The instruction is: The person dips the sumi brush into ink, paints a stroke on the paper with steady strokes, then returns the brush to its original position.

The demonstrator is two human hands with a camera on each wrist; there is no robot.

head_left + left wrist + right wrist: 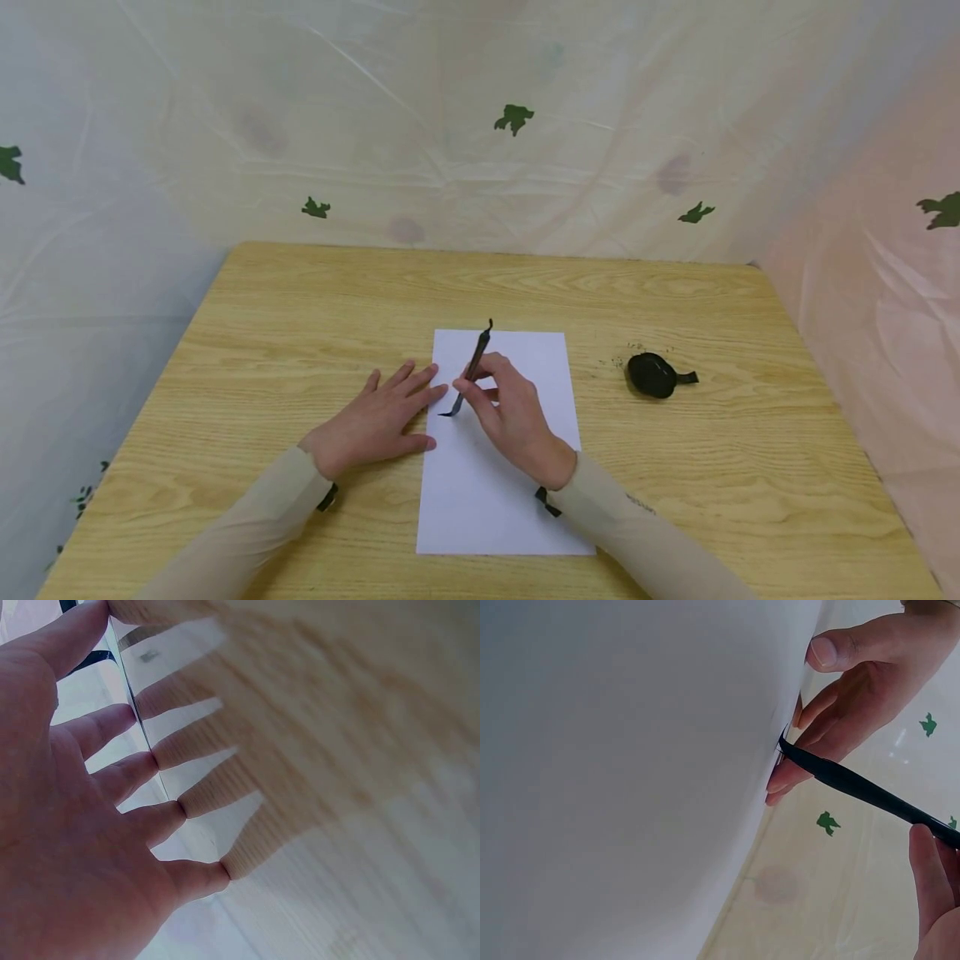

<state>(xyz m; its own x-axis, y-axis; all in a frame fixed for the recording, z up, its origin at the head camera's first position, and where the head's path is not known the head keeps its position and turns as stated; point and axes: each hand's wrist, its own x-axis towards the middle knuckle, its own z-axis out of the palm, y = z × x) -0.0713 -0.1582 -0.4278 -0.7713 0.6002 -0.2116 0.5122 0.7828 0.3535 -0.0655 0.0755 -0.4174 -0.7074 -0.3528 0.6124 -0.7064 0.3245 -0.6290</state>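
Between thumb and fingers my right hand (pixel 519 414) pinches a dark ink brush (pixel 475 360), tilted with its looped end up. The bent bristle tip touches a white sheet of paper (pixel 495 508) near its left side, where a short black mark shows. In the right wrist view the brush (pixel 855 785) reaches down to the sheet (pixel 630 787). My left hand (pixel 375 422) lies spread, its thumb and nearest fingertips on the paper's left edge, the rest of it over the table. The left wrist view shows the left hand (pixel 82 817) with fingers apart, fingertips down on the surface.
A small black ink dish (pixel 652 375) with a short handle stands right of the paper, dark specks around it. The wood-grain table (pixel 315 308) meets pale curtains (pixel 420 100) with green leaf-like shapes at the back and sides.
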